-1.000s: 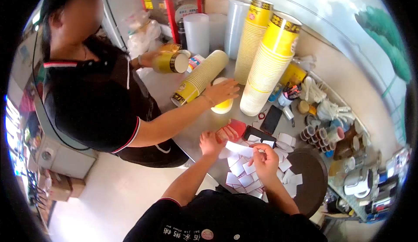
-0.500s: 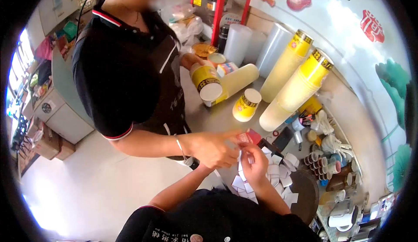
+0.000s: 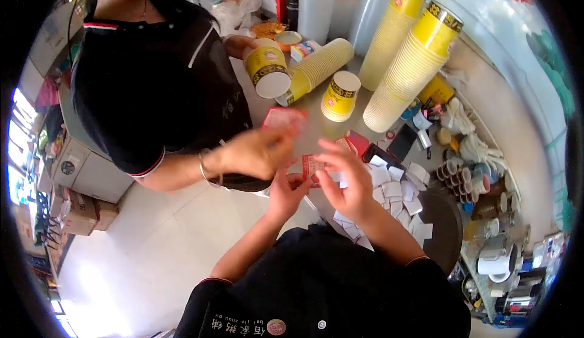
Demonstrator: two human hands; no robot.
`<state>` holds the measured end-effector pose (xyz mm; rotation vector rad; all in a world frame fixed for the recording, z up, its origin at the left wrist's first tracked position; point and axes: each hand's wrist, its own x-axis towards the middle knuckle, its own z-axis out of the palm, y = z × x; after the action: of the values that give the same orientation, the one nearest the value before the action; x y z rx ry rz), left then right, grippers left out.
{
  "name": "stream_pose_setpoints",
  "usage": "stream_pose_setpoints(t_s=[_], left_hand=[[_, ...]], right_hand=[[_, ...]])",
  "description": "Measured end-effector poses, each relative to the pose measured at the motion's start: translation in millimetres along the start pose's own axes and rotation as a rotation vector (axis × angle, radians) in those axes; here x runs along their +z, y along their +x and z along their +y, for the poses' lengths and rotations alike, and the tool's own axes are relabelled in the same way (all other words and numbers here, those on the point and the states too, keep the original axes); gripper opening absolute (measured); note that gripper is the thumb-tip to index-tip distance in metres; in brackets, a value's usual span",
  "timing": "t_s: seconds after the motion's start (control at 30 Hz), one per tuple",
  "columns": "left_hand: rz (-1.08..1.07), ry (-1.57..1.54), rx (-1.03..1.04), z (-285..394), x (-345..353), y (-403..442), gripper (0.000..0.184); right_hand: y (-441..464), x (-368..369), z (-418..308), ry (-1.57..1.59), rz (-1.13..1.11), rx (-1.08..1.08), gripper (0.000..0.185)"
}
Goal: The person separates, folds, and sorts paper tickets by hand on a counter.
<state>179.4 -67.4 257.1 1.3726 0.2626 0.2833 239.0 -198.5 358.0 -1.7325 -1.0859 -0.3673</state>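
My left hand (image 3: 287, 192) pinches a small red printed card (image 3: 313, 169) by its lower left side. Just right of that card is my right hand (image 3: 351, 186), its thumb and fingers apart; whether the thumb touches the card's edge is hard to see. A co-worker's hand (image 3: 258, 154), blurred, is beside my left hand, with another red card (image 3: 283, 119) at its fingers. Beyond my right hand a red packet (image 3: 358, 143) lies by a dark box edge. Many folded white paper pieces (image 3: 392, 192) lie heaped under my right forearm.
A yellow paper cup (image 3: 339, 98) stands on the table. Behind it rise tall stacks of cups (image 3: 406, 64), with one stack (image 3: 322, 67) lying down. The co-worker's other hand holds a paper tub (image 3: 267, 70). A phone (image 3: 403, 142) lies near the wall.
The co-worker's hand has drawn away to the left from my hands with a red card. My right hand's fingers have spread, and the card in my left hand now shows. The view has shifted.
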Motion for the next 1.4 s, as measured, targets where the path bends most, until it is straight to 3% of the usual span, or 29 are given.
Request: stream_pose_setpoints(t_s=[0.07,0.1,0.17,0.2,0.27,0.33,0.53,0.87,1.03,1.1,1.17,1.23,1.3,1.4], left_hand=[[-0.012,-0.014,-0.05,10,4,-6,0.045],[-0.013,-0.033,-0.09,16,5,-9,0.044],[-0.039,-0.063,-0.108,18,6,-14,0.037],[-0.069,-0.045,-0.105,21,7,-17,0.032],[-0.109,-0.019,-0.11,28,9,-22,0.026],[-0.141,-0.137,-0.141,36,9,-27,0.014],[-0.162,-0.411,-0.384,55,11,-35,0.01],[-0.212,-0.441,-0.372,52,10,-37,0.007],[-0.24,-0.423,-0.3,55,7,-39,0.008],[-0.258,-0.41,-0.257,56,6,-40,0.009],[-0.271,-0.31,-0.189,59,6,-40,0.01],[-0.254,-0.262,-0.157,64,8,-43,0.01],[-0.238,-0.214,-0.126,64,9,-44,0.011],[-0.242,-0.215,-0.103,64,11,-43,0.012]], right_hand=[[-11,-4,8,0.058,0.14,0.177,0.045],[-17,-7,10,-0.128,0.138,0.266,0.053],[-36,-5,26,0.029,-0.059,0.633,0.057],[-44,-2,30,0.031,-0.049,0.641,0.057],[-54,2,32,0.669,0.046,0.771,0.056],[-55,0,26,0.708,0.109,0.746,0.056],[-49,-9,13,0.78,0.204,0.721,0.055],[-51,-7,10,0.776,0.195,0.685,0.051],[-55,2,12,0.939,0.127,0.946,0.044],[-58,5,12,0.757,0.037,0.917,0.036],[-58,4,5,0.101,-0.007,0.515,0.028],[-60,3,6,0.124,0.078,0.466,0.018],[-59,-2,3,0.539,-0.02,0.441,0.015],[-57,-6,-4,0.536,-0.052,0.423,0.014]])
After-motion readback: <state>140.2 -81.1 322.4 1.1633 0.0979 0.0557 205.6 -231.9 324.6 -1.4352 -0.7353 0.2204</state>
